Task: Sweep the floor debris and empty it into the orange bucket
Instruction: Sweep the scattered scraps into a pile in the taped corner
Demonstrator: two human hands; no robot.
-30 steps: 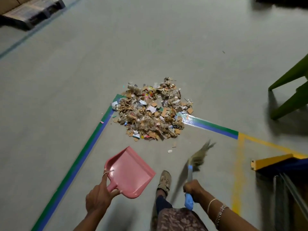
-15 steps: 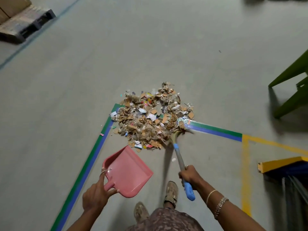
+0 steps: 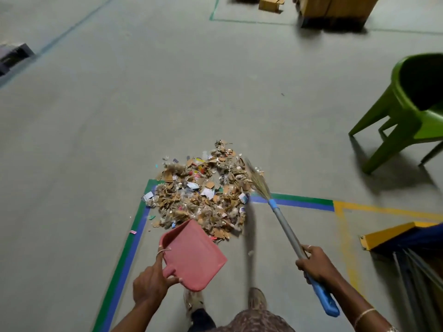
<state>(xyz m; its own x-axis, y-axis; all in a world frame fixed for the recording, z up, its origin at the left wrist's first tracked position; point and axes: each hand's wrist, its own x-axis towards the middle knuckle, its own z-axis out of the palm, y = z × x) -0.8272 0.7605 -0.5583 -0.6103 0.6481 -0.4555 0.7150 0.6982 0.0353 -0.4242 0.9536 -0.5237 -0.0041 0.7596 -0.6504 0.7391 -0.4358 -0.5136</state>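
A heap of debris (image 3: 203, 190), mostly cardboard scraps and paper bits, lies on the grey floor over a green-and-blue tape corner. My left hand (image 3: 151, 281) grips the handle of a pink dustpan (image 3: 191, 255), whose front lip touches the near edge of the heap. My right hand (image 3: 314, 264) holds a broom (image 3: 282, 219) by its grey shaft, above the blue grip. The straw bristles sit at the right side of the heap. No orange bucket is in view.
A green plastic chair (image 3: 407, 111) stands at the right. A yellow-and-blue metal frame (image 3: 395, 236) lies at the near right. Cardboard boxes (image 3: 333, 6) sit at the far top, a dark pallet (image 3: 12, 56) at the far left. My feet are below the dustpan.
The broom head swung from the heap's near edge round to its right side. The dustpan moved forward to touch the heap. The view tilted up, showing the chair and boxes.
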